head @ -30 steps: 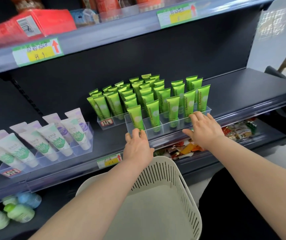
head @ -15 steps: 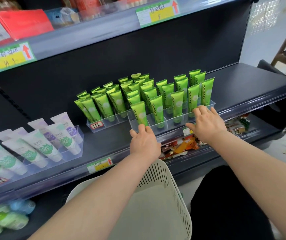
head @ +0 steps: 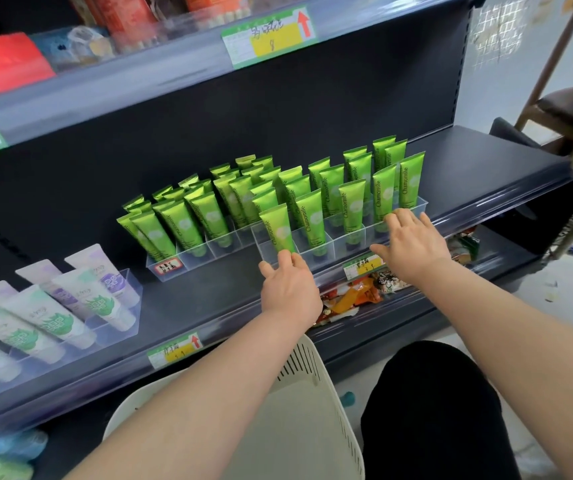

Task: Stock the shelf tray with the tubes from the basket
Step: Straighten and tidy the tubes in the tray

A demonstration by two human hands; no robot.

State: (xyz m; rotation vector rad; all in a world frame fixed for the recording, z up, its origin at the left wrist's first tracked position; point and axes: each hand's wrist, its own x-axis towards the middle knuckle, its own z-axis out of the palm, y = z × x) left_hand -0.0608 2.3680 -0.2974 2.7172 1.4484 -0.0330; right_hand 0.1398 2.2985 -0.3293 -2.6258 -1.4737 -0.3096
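Observation:
A clear plastic shelf tray (head: 423, 204) stands on the dark middle shelf, filled with several upright green tubes (head: 314, 220). My left hand (head: 288, 285) rests with straight fingers against the tray's front left corner, just under the frontmost green tube (head: 276, 230). My right hand (head: 413, 244) lies flat with spread fingers on the tray's front right part. Neither hand holds a tube. The white slotted basket (head: 316, 410) sits below my arms, and no tubes show in the part of it that I can see.
A second clear tray (head: 170, 266) of green tubes stands left of the first. Further left is a tray of white and purple tubes (head: 70, 306). Price labels (head: 176, 349) line the shelf edge (head: 485, 209). Snack packets (head: 354, 296) lie on the shelf below. A chair (head: 569, 112) stands right.
Both hands stay on the tray's front while it shifts slightly to the right along the shelf. My view has moved rightward and closer.

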